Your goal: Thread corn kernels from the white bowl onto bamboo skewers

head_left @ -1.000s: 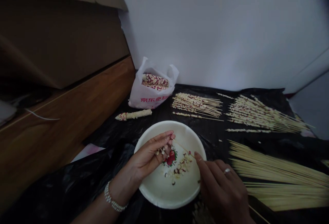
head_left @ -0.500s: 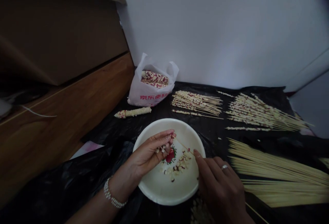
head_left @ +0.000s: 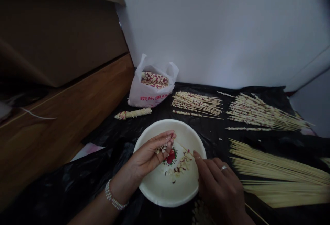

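Above a white bowl (head_left: pixel 146 187), my left hand (head_left: pixel 154 151) cups several corn kernels (head_left: pixel 162 148), its thumb and fingertips pinched at the far end of a thin skewer (head_left: pixel 182 145). My right hand (head_left: pixel 219 180) grips the same skewer at the bowl's right rim, and the stick runs on under the palm to the lower right. A reddish kernel shows on the skewer near my right fingertips. Loose pale and dark red kernels (head_left: pixel 180 166) lie in the bowl beside a red and green printed pattern.
Behind the bowl, a white plastic bag (head_left: pixel 139 92) holds corn cobs, with a partly stripped cob (head_left: pixel 134 113) before it. Kernel-threaded skewers (head_left: pixel 190 101) lie in two groups; bare skewers (head_left: pixel 278 170) lie right. Black plastic sheeting (head_left: pixel 103 159) is underneath. A wall stands behind.
My right hand has shifted very slightly left along with the skewer. My left hand keeps nearly the same place and grip.
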A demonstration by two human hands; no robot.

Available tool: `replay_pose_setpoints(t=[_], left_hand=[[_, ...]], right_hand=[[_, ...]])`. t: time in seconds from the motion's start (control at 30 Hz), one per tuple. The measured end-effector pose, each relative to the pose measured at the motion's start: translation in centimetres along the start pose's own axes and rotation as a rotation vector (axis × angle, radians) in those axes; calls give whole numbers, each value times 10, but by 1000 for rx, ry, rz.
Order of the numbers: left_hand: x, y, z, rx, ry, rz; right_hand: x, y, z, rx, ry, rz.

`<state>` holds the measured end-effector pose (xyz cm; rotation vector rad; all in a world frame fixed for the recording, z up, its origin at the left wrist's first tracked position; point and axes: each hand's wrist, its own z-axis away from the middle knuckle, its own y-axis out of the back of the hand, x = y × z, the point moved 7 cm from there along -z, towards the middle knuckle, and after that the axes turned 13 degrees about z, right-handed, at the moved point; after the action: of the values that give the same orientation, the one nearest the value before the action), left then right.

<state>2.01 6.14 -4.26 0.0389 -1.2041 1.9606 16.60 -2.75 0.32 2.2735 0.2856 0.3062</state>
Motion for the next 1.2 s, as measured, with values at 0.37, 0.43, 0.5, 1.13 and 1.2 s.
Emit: replay_pose_setpoints(t=[0.37,0.43,0.5,1.13,1.2], left_hand=[[-1,-1,0,8,29,26],[-1,-1,1,16,22,16],[-1,-1,1,26,15,-3],[2,-4,0,51,-151,-148],[2,-5,0,52,-150,-147]], right_hand=[[1,0,2,23,-42,-2],[1,0,2,19,-26,4],[1,1,1,7,-24,4],[-4,-2,3,-50,-44,70],[-4,-2,3,-55,-28,71]])
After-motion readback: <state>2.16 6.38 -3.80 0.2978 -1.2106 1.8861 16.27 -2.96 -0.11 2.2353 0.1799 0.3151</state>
